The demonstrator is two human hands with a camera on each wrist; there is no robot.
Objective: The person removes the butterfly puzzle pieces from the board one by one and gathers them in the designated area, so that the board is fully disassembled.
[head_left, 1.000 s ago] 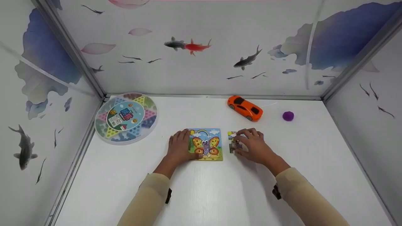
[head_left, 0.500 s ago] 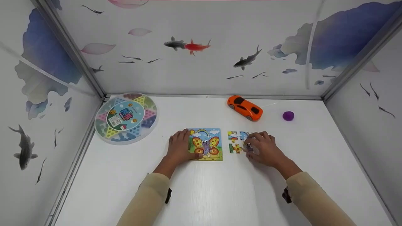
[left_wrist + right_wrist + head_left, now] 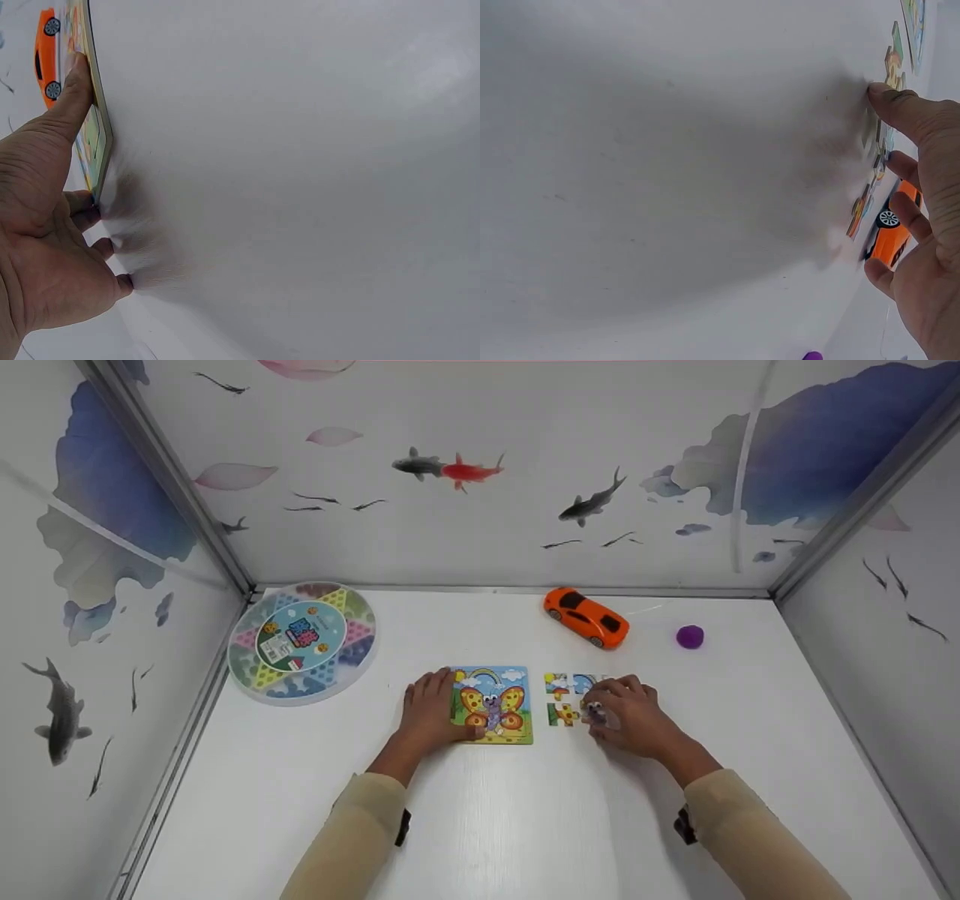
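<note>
A square butterfly puzzle board (image 3: 493, 701) lies flat on the table, its picture whole. My left hand (image 3: 429, 712) holds it at the left side, the thumb on its lower face and the fingers at its left edge. To the right are several loose puzzle pieces, one with a sun (image 3: 555, 682) and one with a yellow wing (image 3: 561, 715). My right hand (image 3: 630, 716) pinches the puzzle piece with the butterfly's face (image 3: 595, 712) between thumb and fingers, at table height. That hand partly hides this and other pieces; an orange-red piece (image 3: 859, 213) shows in the right wrist view.
Behind the pieces stands an orange toy car (image 3: 586, 619). A purple pompom (image 3: 689, 637) lies farther right. At the back left is a round Chinese checkers board (image 3: 302, 643). Printed panels wall in the white table (image 3: 487, 825) at the back and both sides.
My right hand has shifted right across the loose pieces, uncovering the sun and yellow-wing pieces, then stayed over the face piece. The left hand and puzzle board have kept still.
</note>
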